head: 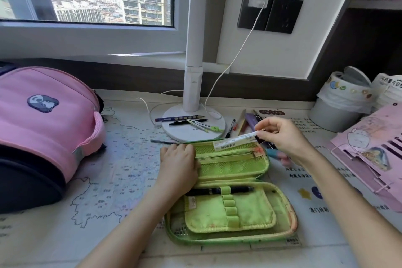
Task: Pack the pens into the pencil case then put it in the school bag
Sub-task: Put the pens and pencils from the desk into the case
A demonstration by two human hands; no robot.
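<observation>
Green pencil case [230, 191]: lies unzipped and spread flat on the counter [121, 159], long axis left to right, hinge across the middle. Far half: mesh pocket with a zip. Near half: flap with a row of elastic loops.

Black pen [219, 191]: inside the case, threaded through the topmost loop, lying left to right with its tip toward the right.

White labelled item [236, 142], slim, with a barcode: held over the far half of the case, long axis running from lower left to upper right. Whether it is a pen or a packet cannot be told.

Right hand [280, 137]: fingers [264, 125] pinched closed on the right end of the white item.

Left hand [179, 165]: palm down on the left end of the case, fingers resting flat, gripping nothing.

Loose pens and pencils [187, 121]: several lie on the round lamp base [193, 128] beyond the case; more [245, 122] lie on the counter to its right, near the right hand.

Pink school bag [43, 124]: on its side at the left of the counter, well apart from the case.

Two white bins [341, 102]: far right.
</observation>
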